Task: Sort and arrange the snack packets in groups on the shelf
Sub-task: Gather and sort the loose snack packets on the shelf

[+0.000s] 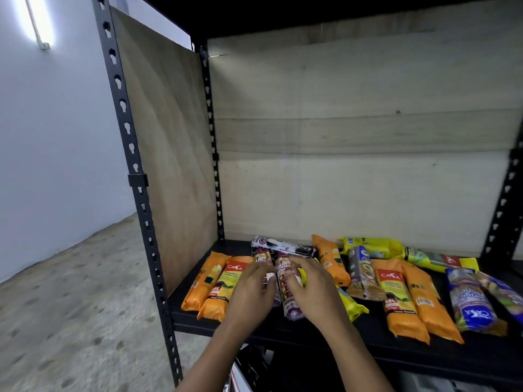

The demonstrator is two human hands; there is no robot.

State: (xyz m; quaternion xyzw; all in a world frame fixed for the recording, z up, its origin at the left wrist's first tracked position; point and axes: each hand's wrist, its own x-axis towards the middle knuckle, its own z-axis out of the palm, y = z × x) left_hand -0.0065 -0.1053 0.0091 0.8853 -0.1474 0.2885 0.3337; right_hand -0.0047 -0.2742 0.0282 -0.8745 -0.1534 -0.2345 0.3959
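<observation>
Left grip: the fingers are bent over the left maroon packet and hold it on the shelf.
Right grip: the fingers are curled round the right maroon packet.
Place of the pair: toward the front-left of the shelf, side by side and touching, just right of the left orange pair.
Risk, front edge: the right maroon packet ends near the front edge. A pull toward the person would probably slide it off.
Risk, wrist: the right wrist lies over the front yellow packet. A sideways move of the arm may drag this packet out of place.
Risk, neighbours: the left grip is just beside the left orange pair, so a push to the left may shove the pair askew.
Risk, film: the wrappers look glossy, so a light pinch may slip.
Orange: five. They are the left orange pair, the middle orange packet and the right orange pair.
Maroon: two under the grips. A white and maroon packet lies crosswise behind them, and I cannot tell if it is the same sort.
Yellow: three. They are the front yellow packet, the back yellow packet and the green-yellow packet.
Blue: two blue packets, at the far right.
Grey: one grey packet, between the middle orange packet and the right orange pair.
Judgement: orange lies in three separate places, so much sorting remains.
</observation>
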